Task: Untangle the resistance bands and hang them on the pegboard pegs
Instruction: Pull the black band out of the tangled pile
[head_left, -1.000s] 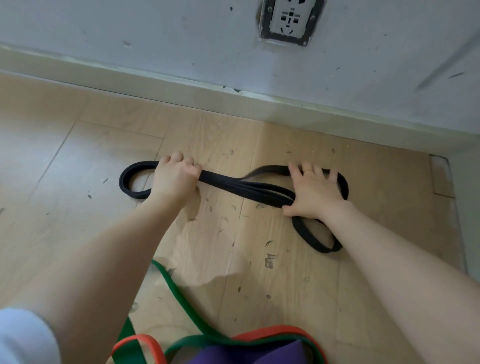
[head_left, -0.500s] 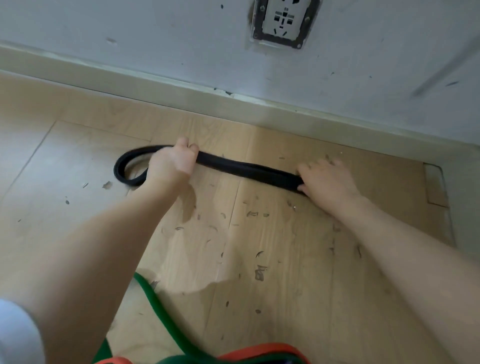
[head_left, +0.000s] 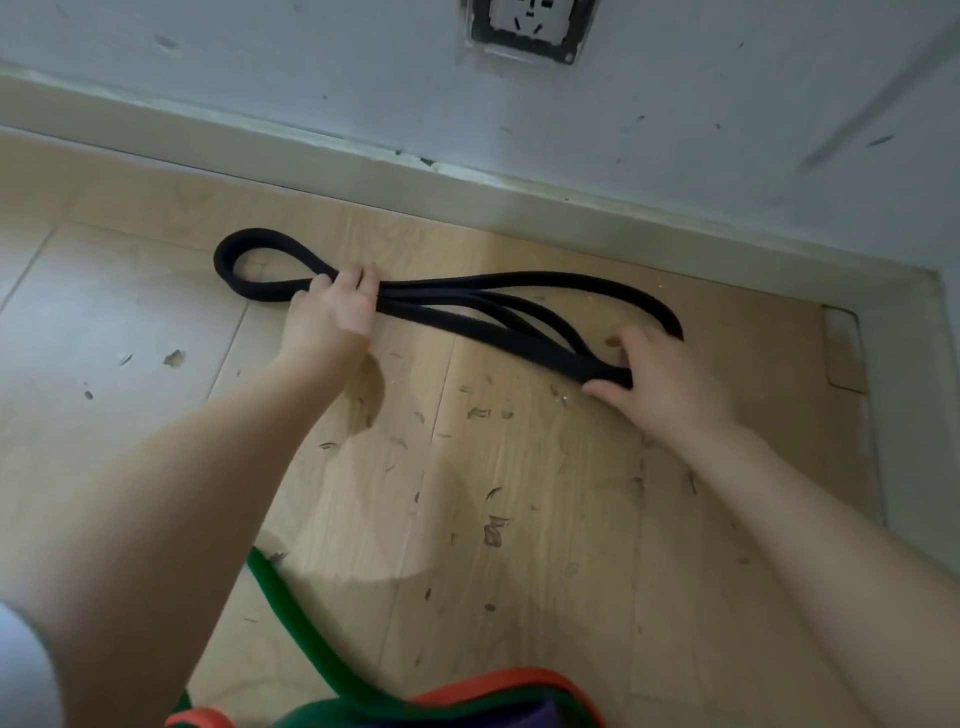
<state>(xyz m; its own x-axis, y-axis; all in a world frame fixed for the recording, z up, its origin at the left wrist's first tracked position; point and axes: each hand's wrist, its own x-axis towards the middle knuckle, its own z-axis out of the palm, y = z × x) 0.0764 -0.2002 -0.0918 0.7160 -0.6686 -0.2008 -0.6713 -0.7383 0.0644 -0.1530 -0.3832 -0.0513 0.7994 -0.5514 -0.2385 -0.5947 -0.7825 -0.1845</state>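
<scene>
I am crouching over the wooden floor (head_left: 519, 519) with both arms stretched toward the wall (head_left: 727, 104). My left hand (head_left: 332, 312) is closing its grip around the black resistance band (head_left: 519, 332), bunching several strands together; a small loop is sticking out to the left of my fist. My right hand (head_left: 660, 379) is pinching the strands where they are coming together again, thumb under, fingers over. Between my hands the strands are fanning apart and lying flat on the floor, just in front of the baseboard (head_left: 363, 161). Nearer to me, a green band (head_left: 291, 613), an orange band (head_left: 519, 678) and something purple (head_left: 540, 714) are lying in a heap at the bottom edge. A wall socket (head_left: 527, 26) is sitting above.
</scene>
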